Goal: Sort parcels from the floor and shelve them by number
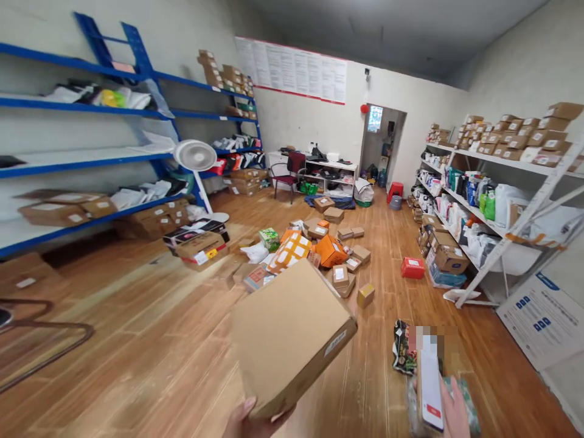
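Note:
My left hand [255, 420] grips the lower edge of a flat brown cardboard box [292, 331], thumb on the near face and fingers underneath. The box is tilted in front of me, with a white label on its right side. At lower right my right hand [454, 409] is closed around a smartphone [427, 386] with a lit white screen and a red button near its bottom. Part of the phone's top is blurred out. Behind the phone lie a dark printed packet [402, 350] and a greenish plastic-wrapped package [468, 401], partly hidden.
Parcels lie in a heap on the wooden floor, among them an orange box [331, 250] and a small carton [365, 295]. Blue shelving [86, 109] and a fan [196, 157] stand left. White racks [479, 213] of parcels line the right, near a red box [412, 267].

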Available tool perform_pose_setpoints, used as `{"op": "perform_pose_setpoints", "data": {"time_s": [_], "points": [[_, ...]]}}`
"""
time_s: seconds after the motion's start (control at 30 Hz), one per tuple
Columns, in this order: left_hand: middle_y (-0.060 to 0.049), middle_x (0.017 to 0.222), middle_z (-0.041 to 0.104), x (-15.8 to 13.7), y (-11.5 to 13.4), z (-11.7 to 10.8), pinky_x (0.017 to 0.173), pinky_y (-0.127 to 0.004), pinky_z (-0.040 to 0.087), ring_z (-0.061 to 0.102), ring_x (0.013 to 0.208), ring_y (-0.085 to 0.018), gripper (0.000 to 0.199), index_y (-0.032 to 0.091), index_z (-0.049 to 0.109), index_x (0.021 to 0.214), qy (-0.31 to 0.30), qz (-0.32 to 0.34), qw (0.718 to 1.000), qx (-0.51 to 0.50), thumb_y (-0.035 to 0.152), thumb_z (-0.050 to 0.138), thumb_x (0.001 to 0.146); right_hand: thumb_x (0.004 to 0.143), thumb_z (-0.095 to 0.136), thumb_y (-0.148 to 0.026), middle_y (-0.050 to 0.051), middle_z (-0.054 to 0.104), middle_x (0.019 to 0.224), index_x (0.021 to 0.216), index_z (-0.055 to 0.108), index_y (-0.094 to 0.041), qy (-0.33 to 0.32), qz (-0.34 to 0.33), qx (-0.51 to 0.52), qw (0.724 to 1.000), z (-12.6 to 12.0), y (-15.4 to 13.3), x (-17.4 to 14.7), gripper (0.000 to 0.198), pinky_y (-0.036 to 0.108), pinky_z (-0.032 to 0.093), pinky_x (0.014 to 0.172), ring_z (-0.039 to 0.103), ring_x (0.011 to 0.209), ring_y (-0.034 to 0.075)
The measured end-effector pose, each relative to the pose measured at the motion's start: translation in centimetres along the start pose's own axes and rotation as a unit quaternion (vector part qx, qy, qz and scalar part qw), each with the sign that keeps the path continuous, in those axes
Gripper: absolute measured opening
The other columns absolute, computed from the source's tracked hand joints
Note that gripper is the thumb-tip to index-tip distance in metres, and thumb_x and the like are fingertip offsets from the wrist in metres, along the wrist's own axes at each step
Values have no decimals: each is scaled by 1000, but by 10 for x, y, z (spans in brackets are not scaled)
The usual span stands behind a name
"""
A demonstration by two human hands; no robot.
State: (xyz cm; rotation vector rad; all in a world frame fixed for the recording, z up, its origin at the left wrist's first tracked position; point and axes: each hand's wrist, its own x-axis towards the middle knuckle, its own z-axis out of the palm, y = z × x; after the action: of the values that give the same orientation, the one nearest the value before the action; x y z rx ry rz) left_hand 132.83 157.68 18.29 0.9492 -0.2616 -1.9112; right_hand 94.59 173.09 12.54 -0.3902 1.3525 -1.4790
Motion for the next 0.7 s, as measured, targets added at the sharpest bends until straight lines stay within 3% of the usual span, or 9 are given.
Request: {"op": "perform_pose_setpoints", "data": {"time_s": [0.13,0.23,0.37,0.47,0.53,0.6,0.7], "points": [[-13,107,80,61,17,28,108,-59,48,66,116,-43,84,20,63,138,-64,-22,996,-49,27,83,57,66,74,-77,12,77,119,110,77,-24,-31,21,82,996,57,-46,65,69,51,58,100,69,118,38],[-14,107,79,100,17,47,106,-56,49,67,111,-40,74,16,67,132,-95,-1,993,-66,27,84,61,63,77,-75,13,77,117,102,79,-25,-75,54,88,992,74,-79,114,64,53,62,92,69,117,40],[-15,102,79,142,18,79,99,-48,53,69,102,-34,36,13,79,100,-102,63,992,-42,35,81,72,65,68,-83,12,77,119,102,80,-28,-164,80,84,980,90,-122,197,67,59,56,100,67,121,40],[-14,98,79,162,18,105,96,-49,54,68,101,-35,32,16,79,85,-69,137,986,-66,43,83,69,70,65,-80,15,76,121,112,77,-25,-226,70,66,969,124,-156,252,70,62,48,108,63,128,39],[-13,97,79,173,16,124,98,-52,54,67,104,-38,36,18,80,92,-38,163,981,-93,40,85,64,72,62,-83,17,74,125,123,72,-22,-259,65,74,961,149,-183,281,80,62,43,111,59,132,38],[-12,99,79,183,12,144,98,-55,53,67,105,-40,54,21,77,112,-5,175,978,-116,37,85,61,70,61,-86,19,72,128,128,69,-19,-290,80,86,950,168,-213,309,89,62,41,113,58,134,38],[-12,99,79,198,-2,172,97,-58,53,68,103,-41,79,23,67,134,58,197,966,-156,37,86,58,67,70,-80,18,74,125,120,73,-20,-339,127,89,928,182,-245,352,81,60,42,112,60,130,38]]}}
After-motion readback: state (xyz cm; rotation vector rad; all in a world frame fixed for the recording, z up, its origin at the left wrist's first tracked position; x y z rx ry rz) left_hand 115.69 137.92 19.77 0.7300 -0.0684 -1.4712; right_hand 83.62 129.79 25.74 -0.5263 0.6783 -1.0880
